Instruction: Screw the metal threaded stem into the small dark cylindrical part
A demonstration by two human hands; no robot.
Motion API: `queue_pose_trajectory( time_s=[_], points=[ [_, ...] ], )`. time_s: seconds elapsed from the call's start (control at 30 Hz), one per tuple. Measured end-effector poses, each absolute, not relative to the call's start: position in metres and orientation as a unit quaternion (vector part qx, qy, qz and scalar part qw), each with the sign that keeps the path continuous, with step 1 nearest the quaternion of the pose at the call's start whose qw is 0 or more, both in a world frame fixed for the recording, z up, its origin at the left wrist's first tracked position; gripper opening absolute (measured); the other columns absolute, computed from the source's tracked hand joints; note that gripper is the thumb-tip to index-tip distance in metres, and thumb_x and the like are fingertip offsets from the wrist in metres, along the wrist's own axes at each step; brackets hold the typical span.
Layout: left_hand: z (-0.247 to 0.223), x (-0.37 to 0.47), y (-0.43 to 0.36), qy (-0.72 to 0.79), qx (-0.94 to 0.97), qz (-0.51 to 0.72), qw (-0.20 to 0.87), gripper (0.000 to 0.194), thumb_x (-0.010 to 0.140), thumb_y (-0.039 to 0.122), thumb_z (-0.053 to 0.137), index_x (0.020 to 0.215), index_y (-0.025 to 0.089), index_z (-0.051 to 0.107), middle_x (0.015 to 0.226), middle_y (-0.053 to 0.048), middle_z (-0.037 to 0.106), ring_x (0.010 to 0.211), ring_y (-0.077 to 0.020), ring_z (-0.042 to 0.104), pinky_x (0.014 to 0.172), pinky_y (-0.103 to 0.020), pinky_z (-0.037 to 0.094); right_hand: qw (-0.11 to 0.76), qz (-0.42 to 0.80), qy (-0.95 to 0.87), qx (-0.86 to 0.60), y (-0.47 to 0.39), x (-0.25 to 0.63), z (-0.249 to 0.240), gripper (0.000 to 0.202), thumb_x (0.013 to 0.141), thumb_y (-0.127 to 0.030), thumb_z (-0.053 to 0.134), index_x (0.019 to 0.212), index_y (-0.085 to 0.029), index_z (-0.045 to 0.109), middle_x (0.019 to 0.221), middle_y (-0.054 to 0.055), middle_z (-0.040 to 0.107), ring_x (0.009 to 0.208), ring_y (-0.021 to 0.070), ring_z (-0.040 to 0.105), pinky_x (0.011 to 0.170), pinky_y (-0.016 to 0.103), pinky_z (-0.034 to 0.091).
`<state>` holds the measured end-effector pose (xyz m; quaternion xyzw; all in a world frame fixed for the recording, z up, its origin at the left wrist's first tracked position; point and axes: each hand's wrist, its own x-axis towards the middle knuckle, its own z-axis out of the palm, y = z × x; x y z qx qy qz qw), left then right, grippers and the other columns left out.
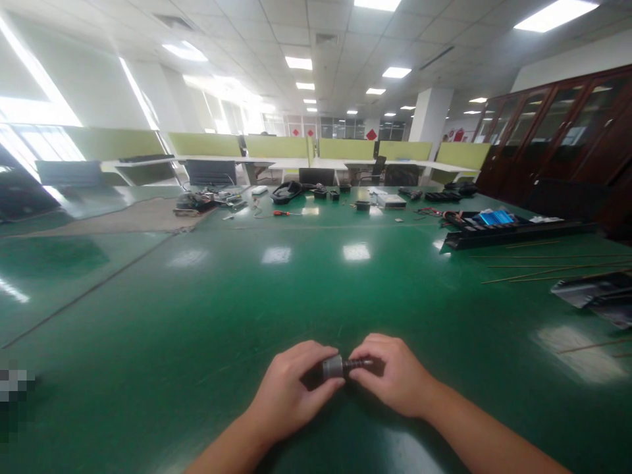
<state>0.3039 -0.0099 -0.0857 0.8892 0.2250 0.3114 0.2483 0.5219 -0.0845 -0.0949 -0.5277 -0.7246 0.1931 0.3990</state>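
Fingers of the left hand (296, 388) curl round a short, smooth grey cylinder (332, 367), gripping it between thumb and forefinger; those of the right hand (390, 372) pinch a dark, ridged shaft (356, 363) that sticks out of the cylinder's end and tapers to a paler tip. Both pieces lie in line, roughly level, just above the near part of the glossy green desk (316, 289), whose surface mirrors the ceiling lights in soft white patches. Farther back sits a slim screwdriver (282, 212) with an orange-red handle. To the right, a long black tray (518, 235) holds something shiny and blue (496, 218), and thin, straight, brownish rods (538, 268) lie nearer than it.
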Motion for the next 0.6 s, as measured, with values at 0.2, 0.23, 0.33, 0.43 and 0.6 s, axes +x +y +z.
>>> queue_pose_trajectory(
  time_s=[0.2,0.23,0.33,0.43,0.6],
  points=[
    [-0.0859,0.3031,-0.0089,0.219,0.889,0.313,0.251,0.025,0.087,0.028,0.069,0.111,0.023,0.067,0.097,-0.005,0.07,0.086,-0.0178,0.066,0.078,-0.028,0.053,0.396,0.184,-0.725,-0.533,-0.0836,0.5233,-0.0953,0.007,0.082,-0.022,0.07,0.089,-0.021,0.072,0.081,0.002,0.07,0.075,0.0163,0.063,0.071,0.028,0.045],
    [-0.0857,0.303,-0.0087,0.219,0.889,0.315,0.25,0.025,0.086,0.027,0.069,0.111,0.023,0.066,0.097,-0.005,0.07,0.086,-0.0176,0.065,0.078,-0.028,0.053,0.395,0.181,-0.726,-0.533,-0.0836,0.5234,-0.0952,0.007,0.082,-0.022,0.07,0.089,-0.021,0.072,0.08,0.002,0.07,0.075,0.0163,0.062,0.071,0.028,0.045],
    [-0.0847,0.303,-0.0083,0.221,0.888,0.316,0.25,0.025,0.086,0.027,0.07,0.111,0.023,0.066,0.097,-0.004,0.07,0.087,-0.0169,0.065,0.078,-0.027,0.053,0.393,0.173,-0.728,-0.535,-0.0837,0.5236,-0.0946,0.006,0.082,-0.022,0.07,0.088,-0.021,0.072,0.08,0.002,0.069,0.075,0.0165,0.062,0.07,0.028,0.044],
    [-0.0837,0.3029,-0.0081,0.225,0.886,0.317,0.253,0.025,0.086,0.027,0.07,0.11,0.023,0.067,0.096,-0.004,0.071,0.086,-0.0169,0.066,0.078,-0.027,0.053,0.389,0.169,-0.731,-0.535,-0.0839,0.5239,-0.0939,0.006,0.083,-0.023,0.07,0.088,-0.021,0.071,0.079,0.002,0.069,0.075,0.0163,0.062,0.07,0.028,0.044],
    [-0.0821,0.302,-0.0086,0.227,0.886,0.316,0.253,0.024,0.086,0.028,0.068,0.109,0.022,0.068,0.095,-0.005,0.071,0.084,-0.0179,0.066,0.076,-0.028,0.054,0.393,0.168,-0.73,-0.533,-0.0838,0.5249,-0.0943,0.006,0.082,-0.022,0.07,0.087,-0.02,0.07,0.079,0.002,0.069,0.074,0.0167,0.062,0.07,0.028,0.044]
  ],
)
